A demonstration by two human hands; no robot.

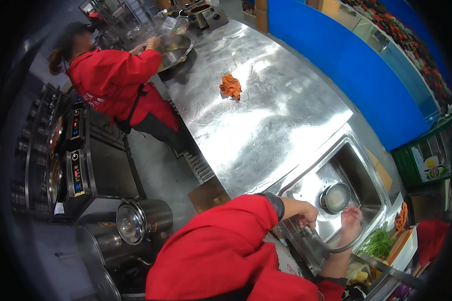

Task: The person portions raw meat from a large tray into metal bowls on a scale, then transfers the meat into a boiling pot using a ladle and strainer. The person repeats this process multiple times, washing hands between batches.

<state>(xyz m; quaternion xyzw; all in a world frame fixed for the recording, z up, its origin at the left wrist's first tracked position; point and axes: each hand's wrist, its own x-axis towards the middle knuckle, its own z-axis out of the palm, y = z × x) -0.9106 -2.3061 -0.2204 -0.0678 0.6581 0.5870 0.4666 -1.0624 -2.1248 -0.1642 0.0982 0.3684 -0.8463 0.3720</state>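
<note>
Both my hands are over a stainless steel sink [376, 184]. My left hand [308, 216] is bent down at the near left side, its fingers curled beside the end of a curved metal faucet [333, 248]. Whether those fingers grip the faucet is unclear. My right hand [351, 219] is raised inside the curve of the faucet, slightly blurred, with no object seen in it. Just beyond it, a round metal bowl [323, 199] with pale, cloudy contents stands on the sink floor.
A crumpled orange cloth [231, 86] lies on the steel counter [256, 124]. Leafy greens [378, 242] and another orange cloth [401, 217] are right of the sink. A co-worker in red [113, 75] stands at a large wok [177, 52]. Lidded steel pots [154, 214] stand at left.
</note>
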